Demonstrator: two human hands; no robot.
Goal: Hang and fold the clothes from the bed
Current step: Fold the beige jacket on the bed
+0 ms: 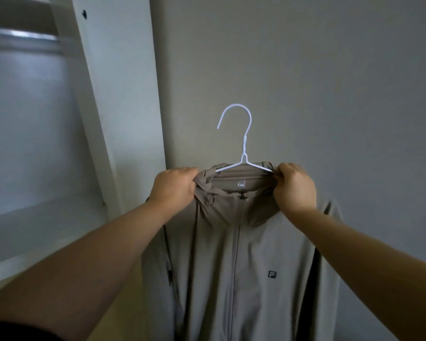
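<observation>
A taupe zip-up jacket with a hood and a small dark chest logo hangs in front of me on a white wire hanger. The hanger's hook points up and left, free in the air against the wall. My left hand grips the jacket's left collar and shoulder. My right hand pinches the right collar together with the hanger's right arm. The zip is closed up to the neck. The jacket's lower part runs out of the frame.
A plain grey wall stands right behind the jacket. To the left is an open white closet with its frame post, a metal hanging rail near the top and a white shelf below.
</observation>
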